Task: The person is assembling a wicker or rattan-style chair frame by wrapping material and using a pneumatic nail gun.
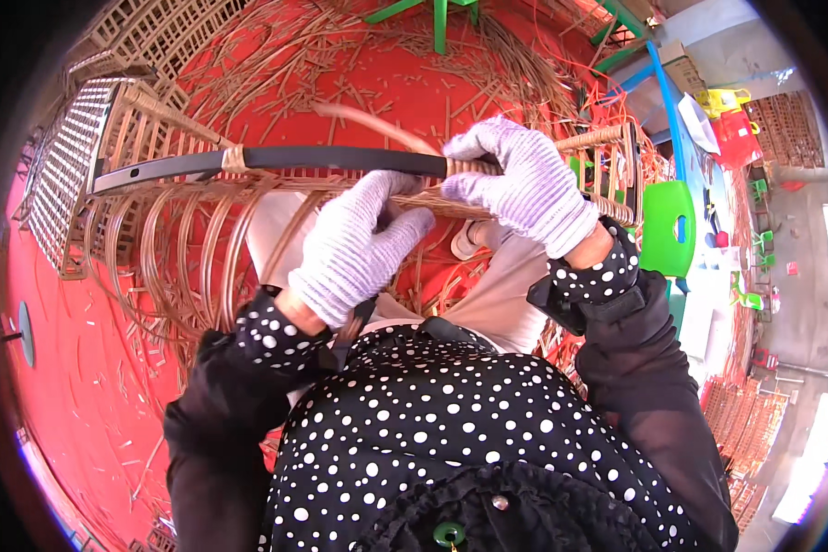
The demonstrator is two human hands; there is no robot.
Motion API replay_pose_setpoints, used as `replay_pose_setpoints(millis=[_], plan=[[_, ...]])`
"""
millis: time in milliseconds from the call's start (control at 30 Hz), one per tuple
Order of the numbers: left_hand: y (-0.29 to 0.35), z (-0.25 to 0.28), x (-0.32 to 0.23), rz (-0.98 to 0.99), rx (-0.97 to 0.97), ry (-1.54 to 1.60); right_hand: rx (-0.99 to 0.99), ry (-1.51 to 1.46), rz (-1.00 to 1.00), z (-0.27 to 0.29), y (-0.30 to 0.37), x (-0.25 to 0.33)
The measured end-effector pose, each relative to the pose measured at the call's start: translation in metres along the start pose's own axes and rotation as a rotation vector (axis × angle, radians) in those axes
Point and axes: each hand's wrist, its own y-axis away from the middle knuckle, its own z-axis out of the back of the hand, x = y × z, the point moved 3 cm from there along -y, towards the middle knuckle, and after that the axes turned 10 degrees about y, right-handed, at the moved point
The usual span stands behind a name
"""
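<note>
Across my lap lies a partly woven rattan frame with a curved black bar (331, 157) along its upper side. My right hand (529, 184), in a pale purple knit glove, closes its thumb and fingers around the bar where rattan is wound on it. From beside that winding a loose rattan strip (377, 121) sticks out to the upper left, blurred. My left hand (363, 244), in a matching glove, is curled against the bar's lower edge; its fingertips are partly hidden. A rattan tie (235, 159) binds the bar farther left. Looped rattan strands (189, 244) hang below it.
Cut rattan scraps (340, 78) litter the red floor (92, 396). Woven rattan pieces (69, 175) stand at the left. To the right are a green plastic chair (667, 228) and a blue-edged table (669, 120). Green legs (440, 26) stand at the far side.
</note>
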Motion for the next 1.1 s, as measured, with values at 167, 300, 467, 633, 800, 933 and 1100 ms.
replay_pose_setpoints(millis=[167,300,467,633,800,933,1100], plan=[[-0.005,-0.03,0.019,0.292,0.135,0.944,0.037,-0.023,0.022,-0.001,-0.001,-0.001],[-0.013,-0.033,0.016,0.296,0.132,0.728,-0.008,0.012,0.079,0.001,-0.001,-0.003],[0.03,-0.01,-0.015,-0.12,0.058,0.477,-0.035,0.083,0.175,0.001,-0.004,-0.003],[-0.011,0.016,-0.054,-0.56,0.032,-0.301,-0.125,0.32,0.175,-0.006,0.01,0.005],[-0.088,0.018,-0.045,-0.286,0.171,-0.439,-0.283,0.306,0.078,-0.012,0.019,0.005],[-0.104,0.014,-0.02,-0.341,0.225,-0.387,-0.418,0.361,0.284,-0.017,0.021,0.009],[-0.104,0.016,-0.021,-0.149,0.105,-0.331,-0.4,0.438,0.254,-0.023,0.018,0.013]])
